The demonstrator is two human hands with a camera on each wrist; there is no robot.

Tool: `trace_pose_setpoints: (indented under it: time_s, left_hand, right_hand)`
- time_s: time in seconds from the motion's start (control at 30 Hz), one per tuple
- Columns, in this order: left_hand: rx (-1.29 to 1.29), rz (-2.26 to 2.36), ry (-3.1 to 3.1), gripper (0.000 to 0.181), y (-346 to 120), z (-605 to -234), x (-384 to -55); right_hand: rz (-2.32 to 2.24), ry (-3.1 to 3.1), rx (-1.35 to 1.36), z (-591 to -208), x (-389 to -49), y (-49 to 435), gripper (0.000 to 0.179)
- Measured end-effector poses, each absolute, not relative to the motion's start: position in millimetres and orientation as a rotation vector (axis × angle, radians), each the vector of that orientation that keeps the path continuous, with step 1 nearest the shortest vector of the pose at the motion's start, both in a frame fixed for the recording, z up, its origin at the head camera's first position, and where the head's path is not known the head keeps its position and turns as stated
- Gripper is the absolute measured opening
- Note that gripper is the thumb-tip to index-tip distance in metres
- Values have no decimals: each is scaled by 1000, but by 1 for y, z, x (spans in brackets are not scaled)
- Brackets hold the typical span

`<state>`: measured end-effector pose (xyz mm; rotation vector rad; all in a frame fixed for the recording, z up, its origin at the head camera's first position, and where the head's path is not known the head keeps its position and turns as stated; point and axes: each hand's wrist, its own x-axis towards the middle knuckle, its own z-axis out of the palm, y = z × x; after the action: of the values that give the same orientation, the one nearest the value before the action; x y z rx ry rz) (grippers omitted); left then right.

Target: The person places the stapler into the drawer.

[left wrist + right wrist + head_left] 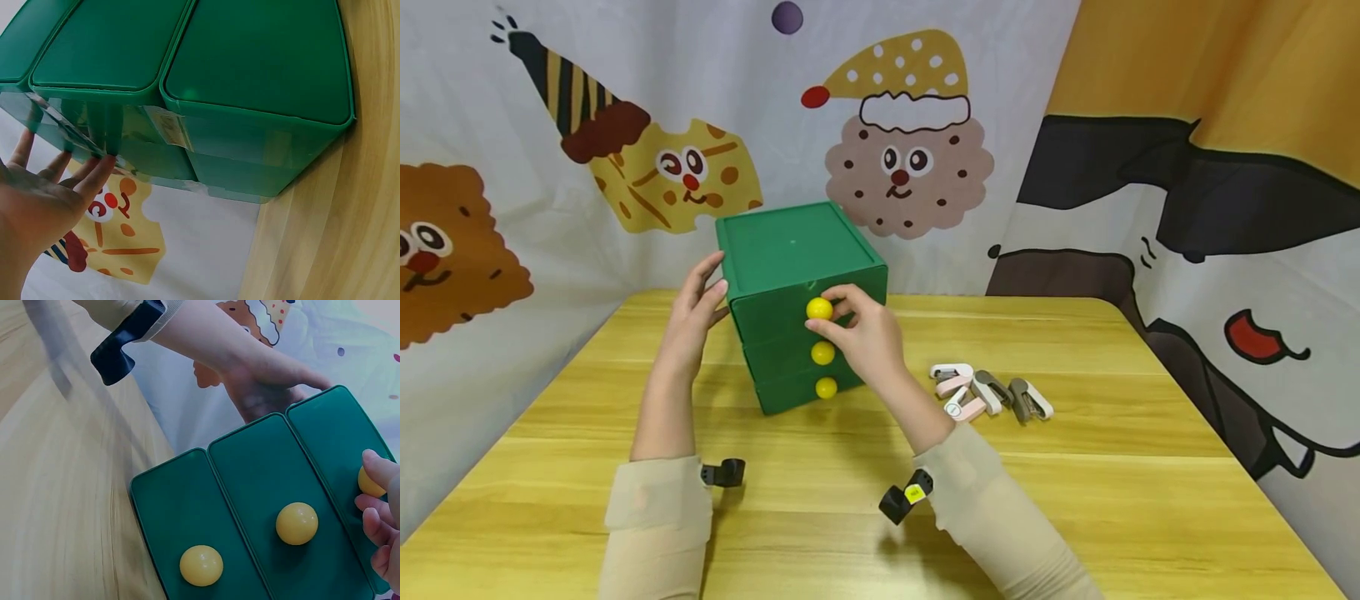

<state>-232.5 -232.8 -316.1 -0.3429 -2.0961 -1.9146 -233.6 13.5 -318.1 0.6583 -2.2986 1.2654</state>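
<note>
A green three-drawer box (797,242) stands on the table, each drawer front bearing a round yellow knob. My right hand (871,333) pinches the top knob (819,309) between thumb and fingers. Below it are the middle knob (823,353) and the bottom knob (826,388). All the drawer fronts (256,469) sit flush in the right wrist view. My left hand (688,312) rests against the box's left side near the top, fingers extended. In the left wrist view its fingertips touch the taped side wall (137,131).
Several small staplers (988,392) in white, pink and grey lie in a cluster right of the box. The wooden table (1075,500) reaches back to a curtain (790,125) printed with cartoon figures. A small black camera (724,473) is attached at the left cuff.
</note>
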Motion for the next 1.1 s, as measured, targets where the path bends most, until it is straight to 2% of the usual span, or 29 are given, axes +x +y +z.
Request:
trace_pose_setpoints:
  time_s: [0.37,0.8,1.1]
  left_hand:
    - [-353,-1908,-2104,58,-232,-315,-235]
    - [-358,-1914,-2090,58,-234,-316,-235]
    - [-350,-1921,-2089,57,-234,-316,-234]
  right_hand:
    - [1238,-2209,647,-334,-224,21,41]
    - [1363,-2295,536,-372,-221,20,38]
    - [1441,-2290,552,-383,-222,11,36]
